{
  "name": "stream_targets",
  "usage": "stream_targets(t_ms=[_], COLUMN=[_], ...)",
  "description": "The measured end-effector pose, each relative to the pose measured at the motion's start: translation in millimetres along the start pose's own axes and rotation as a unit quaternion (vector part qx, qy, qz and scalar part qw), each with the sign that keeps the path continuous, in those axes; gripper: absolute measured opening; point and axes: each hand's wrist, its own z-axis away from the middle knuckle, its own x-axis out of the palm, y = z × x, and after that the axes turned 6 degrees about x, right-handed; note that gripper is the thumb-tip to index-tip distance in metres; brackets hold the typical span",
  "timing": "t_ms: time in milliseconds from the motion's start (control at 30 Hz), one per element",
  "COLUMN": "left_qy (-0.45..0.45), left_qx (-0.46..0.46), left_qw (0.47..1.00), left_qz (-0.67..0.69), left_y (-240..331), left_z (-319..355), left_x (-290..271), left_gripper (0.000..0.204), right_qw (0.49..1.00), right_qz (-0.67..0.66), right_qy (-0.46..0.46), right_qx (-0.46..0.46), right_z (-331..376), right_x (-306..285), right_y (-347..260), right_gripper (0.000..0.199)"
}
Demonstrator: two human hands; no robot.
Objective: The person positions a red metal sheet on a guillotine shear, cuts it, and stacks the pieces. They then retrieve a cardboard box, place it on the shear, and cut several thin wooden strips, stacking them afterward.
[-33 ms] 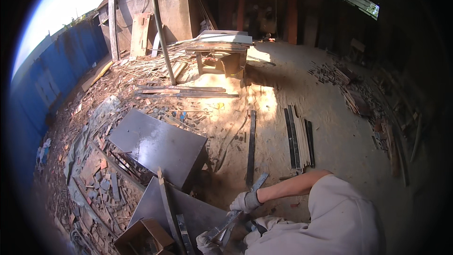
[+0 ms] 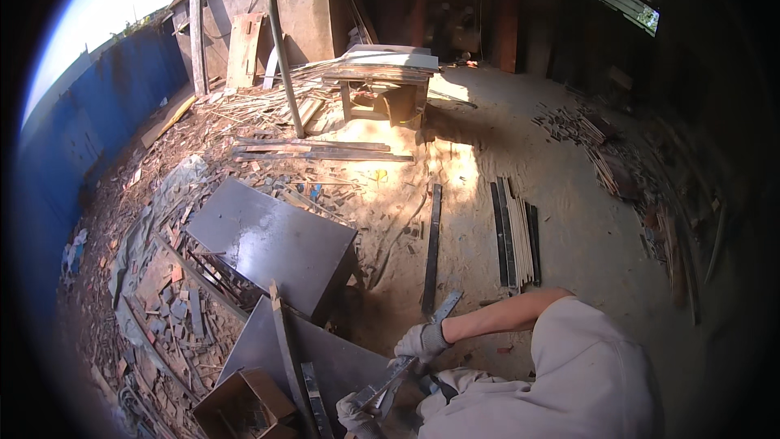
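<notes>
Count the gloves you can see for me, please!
2: a gray glove on the right hand, closed on the long strip, and another glove on the left hand, near the lower edge. More might be hidden among the scraps.

Wore greyish, matt gloves (image 2: 414, 338) on right hand (image 2: 422, 344) and left hand (image 2: 357, 415), close-fitting at the right wrist. Also wore a loose, pale beige top (image 2: 569, 382), plain and softly creased, with a wide right sleeve (image 2: 578, 327) ending near the elbow, forearm bare below.
</notes>
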Motion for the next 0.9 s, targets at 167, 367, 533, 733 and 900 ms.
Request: stream_targets(t_ms=[167,367,533,733,900], left_qy=[0.012,0.146,0.161,-0.077,-0.197], left_qx=[-0.129,-0.189,-0.143,-0.066,-0.033], left_qw=[0.985,0.964,0.959,0.880,0.828], left_qz=[0.117,0.116,-0.186,-0.465,-0.524], left_y=[-27.7,-55.4,-36.7,-29.3,-61.3], left_z=[3.9,6.5,46.2,70.0,70.6], left_x=[10.0,-6.4,-49.1,-9.1,24.3], left_gripper=[0.052,0.044,0.054,0.103,0.120], right_qw=[0.997,0.996,0.988,0.973,0.971], right_qz=[0.032,0.088,0.148,0.183,0.190], right_qy=[-0.062,0.008,-0.045,-0.080,-0.063], right_qx=[-0.033,0.004,-0.027,-0.116,-0.133], right_z=[-28.1,-81.9,-114.8,-143.3,-144.4], right_x=[31.2,60.0,81.6,139.9,175.0], right_y=[24.2,62.8,78.0,58.7,37.5], right_gripper=[0.036,0.040,0.035,0.025,0.020])
